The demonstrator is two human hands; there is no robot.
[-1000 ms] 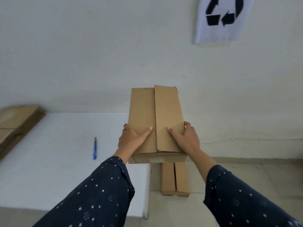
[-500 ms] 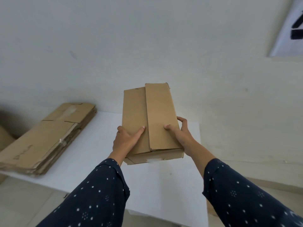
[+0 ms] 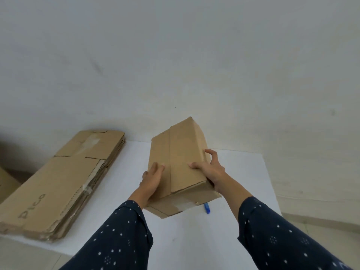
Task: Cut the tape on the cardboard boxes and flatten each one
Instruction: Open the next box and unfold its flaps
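The person holds one unflattened cardboard box (image 3: 179, 162) between both hands (image 3: 153, 178), above the middle of the white worktop (image 3: 194, 242). The left hand wraps the box's near-left edge, with its fingers laid over the top face. The right hand (image 3: 211, 171) grips the near-right edge, thumb on top and fingers spread down the side wall. Gripping from both sides this way probably steadies a long, light box and lets it be set down squarely.

The box is tilted, its far end raised and angled right and its near end low. Whether the near corner touches the worktop cannot be told. The top flaps lie closed and overlapping, and a pale strip of tape (image 3: 182, 206) shows on the near end face, so cutting appears not yet done.

A blue tool (image 3: 207, 208) lies on the worktop, its tip showing just beyond the box's near-right corner. It may be the cutter, but too little shows to say. At the left, a stack of flattened cardboard (image 3: 64, 182) rests along the worktop's edge, well apart from the hands, likely where finished boxes go.
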